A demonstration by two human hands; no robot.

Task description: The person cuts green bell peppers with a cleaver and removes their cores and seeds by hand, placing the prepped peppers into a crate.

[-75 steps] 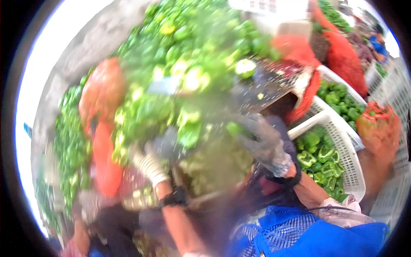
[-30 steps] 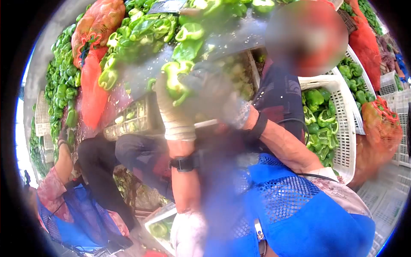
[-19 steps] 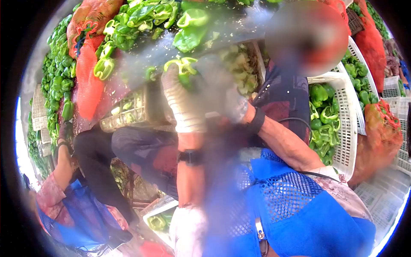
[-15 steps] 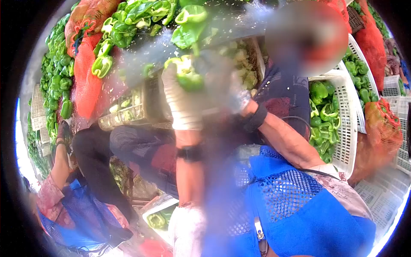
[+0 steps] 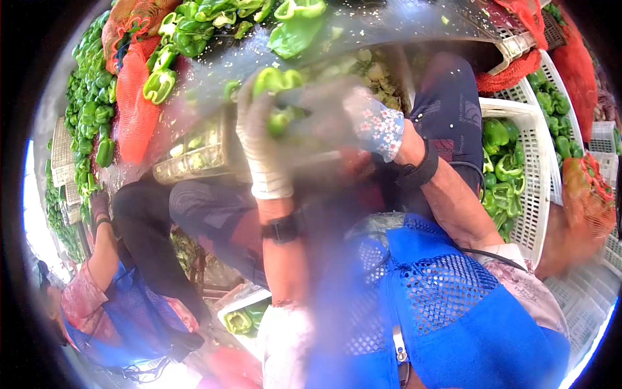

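Note:
My left hand [image 5: 262, 139], in a whitish glove, is closed around a cut green bell pepper [image 5: 277, 81] above my lap. The pepper's pale green rim and open inside face up. Close to its right side is my right hand [image 5: 372, 120], in a flower-patterned glove; its fingers are smeared by blur, so whatever they hold is hidden. Just beyond the hands, another cut pepper [image 5: 298, 32] lies on the dark, seed-strewn work surface [image 5: 382, 26]. Below my hands sits a crate [image 5: 223, 152] with pale green scraps.
More peppers [image 5: 191, 35] are heaped at the far left, beside a red mesh bag [image 5: 136, 104]. To my right stands a white basket [image 5: 534, 175] of cut peppers. A co-worker in a blue vest [image 5: 129, 318] sits at my left.
My right hand has shifted slightly away from me and rightward. The left hand still grips the pepper, now a little farther up the view. A blurred dark and red shape at upper right is gone.

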